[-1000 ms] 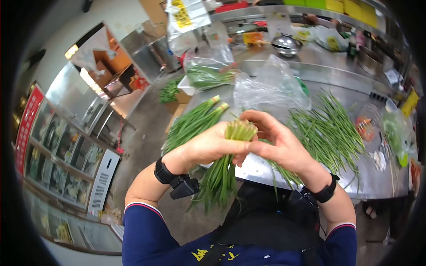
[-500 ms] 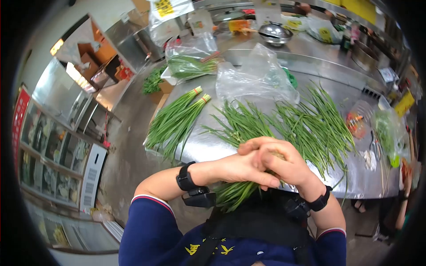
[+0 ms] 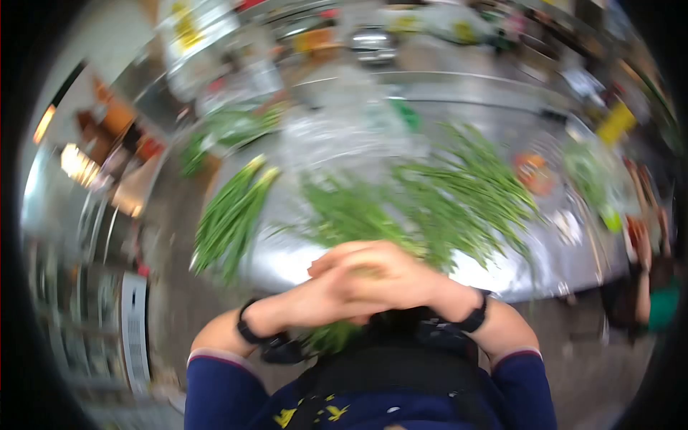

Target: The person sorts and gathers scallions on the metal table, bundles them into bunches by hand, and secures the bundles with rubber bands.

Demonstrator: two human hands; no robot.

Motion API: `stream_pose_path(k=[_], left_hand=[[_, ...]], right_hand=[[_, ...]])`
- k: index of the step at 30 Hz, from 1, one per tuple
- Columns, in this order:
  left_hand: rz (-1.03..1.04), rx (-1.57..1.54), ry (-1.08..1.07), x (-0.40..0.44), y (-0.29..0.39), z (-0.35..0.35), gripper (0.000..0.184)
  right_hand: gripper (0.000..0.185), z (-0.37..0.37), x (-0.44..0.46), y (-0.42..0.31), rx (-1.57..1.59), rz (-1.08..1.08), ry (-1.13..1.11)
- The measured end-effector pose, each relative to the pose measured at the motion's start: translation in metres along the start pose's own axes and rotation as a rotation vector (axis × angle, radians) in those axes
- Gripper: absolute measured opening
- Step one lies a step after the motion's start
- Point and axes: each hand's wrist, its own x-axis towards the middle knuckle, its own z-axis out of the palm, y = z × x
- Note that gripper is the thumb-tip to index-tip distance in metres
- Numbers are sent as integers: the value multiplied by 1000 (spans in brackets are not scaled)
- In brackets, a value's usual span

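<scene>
My left hand (image 3: 322,292) and my right hand (image 3: 394,271) are closed together, fingers overlapping, around a bunch of garlic chives (image 3: 333,337) at the table's front edge. Green leaves stick out below my wrists; the gripped part is hidden, and motion blurs the fingers. Just beyond my hands lie loose garlic chives (image 3: 351,211), and a wider spread of chives (image 3: 466,197) covers the table to the right. Two tied bundles of chives (image 3: 233,215) rest at the left, their pale cut ends pointing away from me.
A clear plastic bag (image 3: 344,132) lies on the steel table (image 3: 494,287) behind the chives. Bagged greens (image 3: 240,125) stand at the back left, more bagged greens (image 3: 588,172) at the right. A metal bowl (image 3: 373,44) sits on the back shelf. Another person's arm (image 3: 643,279) shows at far right.
The camera view has shifted, so the table's contents appear further left and blurred. My hands stay clasped around the bunch, with the right hand now covering more of the left.
</scene>
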Motion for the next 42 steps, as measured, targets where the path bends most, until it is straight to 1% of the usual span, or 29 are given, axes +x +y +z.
stream_pose_path(k=[1, 2, 3, 4, 5, 6, 7, 8, 9, 10, 11, 12, 13, 15, 16, 18, 19, 21, 22, 23, 25, 27, 29, 30, 33, 35, 39, 41, 42], left_hand=[[43, -50, -44, -4, -12, -7, 29], [26, -35, -85, -13, -14, -16, 29], [461, 274, 68, -14, -19, -13, 25], [156, 2, 69, -20, 14, -4, 22], [-226, -139, 69, -34, 19, -17, 20], [-263, -236, 131, -42, 13, -28, 20], [-214, -177, 187, -47, 2, -41, 19], [-193, -156, 270, -48, -7, -50, 16], [-189, -156, 266, -46, -22, -59, 16], [-148, -194, 376, -42, -41, -68, 15], [-109, -232, 487, -35, -60, -72, 13], [-130, -190, 574, -25, -77, -73, 12], [-141, -55, 652, -13, -86, -70, 10], [-162, 34, 604, 7, -103, -59, 9], [-185, -24, 538, 19, -106, -53, 9], [-254, -177, 424, 42, -110, -40, 11], [-258, -175, 414, 51, -119, -39, 11], [-286, -374, 318, 71, -141, -37, 14], [-321, -376, 337, 79, -146, -37, 15], [-323, -371, 331, 83, -149, -39, 15], [-378, -551, 326, 85, -155, -46, 15], [-409, -560, 341, 87, -154, -49, 16], [-429, -603, 354, 86, -151, -47, 18], [-435, -606, 364, 87, -150, -46, 18], [-490, -591, 420, 88, -146, -45, 18], [-471, -581, 433, 89, -144, -44, 18], [-452, -547, 440, 88, -144, -45, 18], [-465, -501, 415, 87, -146, -45, 21], [-464, -503, 407, 86, -148, -45, 21]], right_hand=[[26, 2, 1, 0, -5, -41, -12], [32, 5, 0, 2, -57, -69, -45], [42, 6, -4, -11, -277, -126, -17], [46, 1, -17, -21, -335, -140, 71], [51, -5, -26, -28, -383, -158, 143], [53, -22, -35, -37, -430, -110, 157], [54, -49, -49, -47, -472, -66, 164], [50, -79, -67, -53, -555, 63, 209], [41, -112, -84, -58, -714, 132, 274], [34, -144, -101, -69, -853, 317, 388], [32, -179, -122, -68, -922, 398, 587], [29, -219, -143, -71, -941, 449, 739], [33, -261, -169, -62, -863, 395, 923], [31, -318, -208, -60, -983, 501, 1013], [31, -331, -211, -61, -984, 510, 1021], [26, -348, -214, -57, -941, 791, 936], [26, -355, -214, -51, -938, 800, 943], [21, -369, -207, -38, -1297, 812, 611], [19, -373, -203, -34, -1363, 836, 517], [19, -379, -199, -28, -1360, 842, 523], [19, -390, -196, -14, -1368, 927, 417], [22, -404, -195, 6, -1368, 929, 393], [24, -413, -190, 19, -1228, 1033, 164], [24, -413, -187, 24, -1222, 1027, 156], [25, -409, -181, 37, -1330, 1128, 112], [25, -407, -178, 38, -1385, 1249, 168], [28, -412, -183, 31, -1423, 1216, 189], [33, -419, -194, 9, -1282, 1041, 319], [33, -419, -199, -2, -1285, 1048, 320]])
